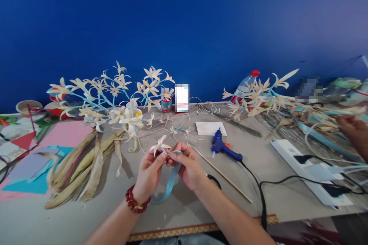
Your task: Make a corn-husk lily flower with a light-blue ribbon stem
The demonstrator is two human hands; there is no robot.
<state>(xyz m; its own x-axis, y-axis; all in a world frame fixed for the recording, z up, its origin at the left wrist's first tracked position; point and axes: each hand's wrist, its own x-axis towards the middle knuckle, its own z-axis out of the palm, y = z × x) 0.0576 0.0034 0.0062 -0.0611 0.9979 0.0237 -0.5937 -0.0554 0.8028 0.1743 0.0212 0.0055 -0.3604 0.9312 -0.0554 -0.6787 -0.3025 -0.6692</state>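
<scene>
Between the fingertips of my left hand (152, 166) is a pale handmade flower (160, 145), its narrow cream petals spread above the thumb. My right hand (186, 164) pinches a light blue ribbon (171, 183) close to the base of the flower. The ribbon's loose length hangs below both hands and curls to the left over the table. Both hands are closed and nearly touching at the fingertips. Part of the flower's stem is hidden by the fingers. A thin wooden stick (224, 176) lies to the right, with scissors (214, 181) partly covered by my right wrist.
A blue glue gun (222, 145) rests on a white card (201, 128); its cord runs near a power strip (301, 172). Dried husks (83, 164) and coloured paper (66, 138) lie left. Flower branches (100, 95) stand behind. Another person's hand (353, 130) is at far right.
</scene>
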